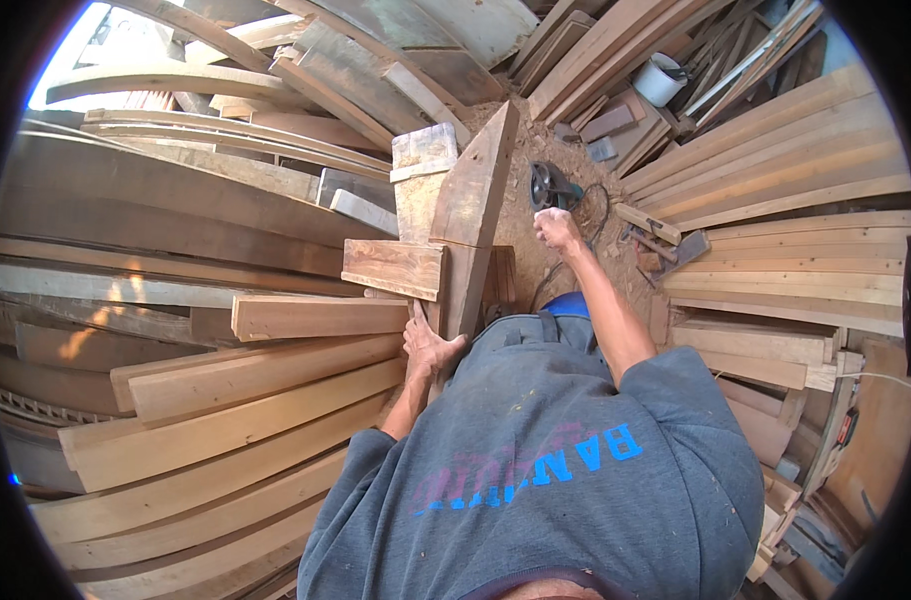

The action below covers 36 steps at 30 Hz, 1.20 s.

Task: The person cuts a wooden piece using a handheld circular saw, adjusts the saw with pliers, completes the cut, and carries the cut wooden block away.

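Note:
My left hand (pixel 430 347) rests with fingers apart at the near end of a wooden workpiece. Its thumb points to the dark upright beam (pixel 468 270). Just beyond the fingertips, a short brown board (pixel 393 267) lies across the beam's left side. My right hand (pixel 556 230) is closed, its fingers dusty; what it holds, if anything, is hidden. Right past its knuckles is a corded power tool (pixel 552 188), black with a teal body, above the sawdust-covered ground. I cannot tell whether the hand grips the tool.
Long planks (pixel 235 400) are stacked at the left, and more boards (pixel 785 245) at the right. A dusty pale block (pixel 423 152) stands beyond the short board. The tool's black cord (pixel 604 208) curls over sawdust (pixel 535 130). A white bucket (pixel 660 80) sits far right near a hammer-like tool (pixel 687 250).

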Each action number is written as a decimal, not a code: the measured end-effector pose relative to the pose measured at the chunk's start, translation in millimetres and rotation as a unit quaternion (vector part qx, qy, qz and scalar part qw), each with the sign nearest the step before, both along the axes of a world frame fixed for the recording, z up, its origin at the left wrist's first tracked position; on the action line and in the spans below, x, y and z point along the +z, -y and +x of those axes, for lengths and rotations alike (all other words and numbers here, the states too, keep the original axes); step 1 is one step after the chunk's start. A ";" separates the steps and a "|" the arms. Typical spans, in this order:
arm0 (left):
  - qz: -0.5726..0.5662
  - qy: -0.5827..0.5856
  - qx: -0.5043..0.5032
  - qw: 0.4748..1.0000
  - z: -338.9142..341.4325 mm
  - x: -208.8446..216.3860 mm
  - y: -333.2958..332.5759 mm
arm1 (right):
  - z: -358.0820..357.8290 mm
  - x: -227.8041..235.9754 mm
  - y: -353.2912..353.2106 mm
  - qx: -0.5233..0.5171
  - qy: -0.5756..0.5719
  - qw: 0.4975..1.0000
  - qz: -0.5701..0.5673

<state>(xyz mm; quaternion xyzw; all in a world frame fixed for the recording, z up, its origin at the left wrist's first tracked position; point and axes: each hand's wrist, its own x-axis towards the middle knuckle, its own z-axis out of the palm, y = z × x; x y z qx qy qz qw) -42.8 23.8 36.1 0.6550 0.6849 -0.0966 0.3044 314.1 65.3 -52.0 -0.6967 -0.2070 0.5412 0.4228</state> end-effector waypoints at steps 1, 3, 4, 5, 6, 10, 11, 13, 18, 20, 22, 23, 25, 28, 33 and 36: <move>0.002 0.000 0.000 1.000 0.4 1.2 0.3 | 1.3 2.7 -7.0 0.002 0.014 1.000 0.011; 0.005 0.003 0.009 1.000 -0.1 3.4 1.2 | 3.2 8.2 -18.7 -0.004 0.022 0.999 0.032; 0.011 0.008 0.006 1.000 -0.9 4.0 1.1 | 5.2 6.7 -25.2 -0.016 0.029 0.998 0.052; 0.017 0.014 0.003 1.000 -1.6 4.3 1.0 | 8.7 5.6 -31.4 -0.025 0.027 0.996 0.075; 0.017 0.016 0.010 1.000 -2.0 4.4 0.7 | 13.9 4.8 -36.9 -0.018 0.029 0.997 0.075; 0.020 0.020 0.006 1.000 -1.5 4.0 -0.5 | 19.2 1.5 -55.1 -0.026 0.121 0.989 0.074; 0.019 0.023 0.007 1.000 -1.7 4.3 -0.6 | 9.4 7.0 -60.3 -0.047 0.202 0.974 0.097; 0.032 0.030 -0.004 0.999 -0.8 -1.2 -1.2 | 4.2 9.1 -67.7 -0.053 0.375 0.921 0.092; 0.049 0.029 0.012 0.998 -9.3 -5.2 5.0 | -50.9 93.7 -87.8 0.144 0.381 0.903 0.137; 0.049 0.031 0.005 0.998 -8.4 -5.9 2.8 | -60.9 108.6 -97.7 0.185 0.482 0.844 0.146; 0.039 0.033 0.016 0.999 -7.5 -5.3 0.5 | -53.0 112.1 -123.9 0.118 0.485 0.862 0.090; 0.029 0.032 0.018 0.999 -8.1 -5.1 1.0 | -39.2 105.9 -136.2 0.071 0.493 0.862 0.098; 0.037 0.033 0.030 0.998 -9.7 -6.9 5.1 | -17.7 90.2 -159.5 -0.002 0.505 0.861 0.056; 0.047 0.037 0.021 0.998 -0.7 -5.7 4.2 | 35.4 26.8 -187.5 -0.048 0.509 0.858 -0.046; 0.075 0.015 0.030 0.997 8.3 -6.1 9.3 | 13.1 -15.3 -218.8 -0.118 0.278 0.943 -0.142; 0.087 0.018 0.012 0.996 10.7 -9.9 10.3 | 10.6 -35.0 -213.2 -0.157 0.340 0.915 -0.149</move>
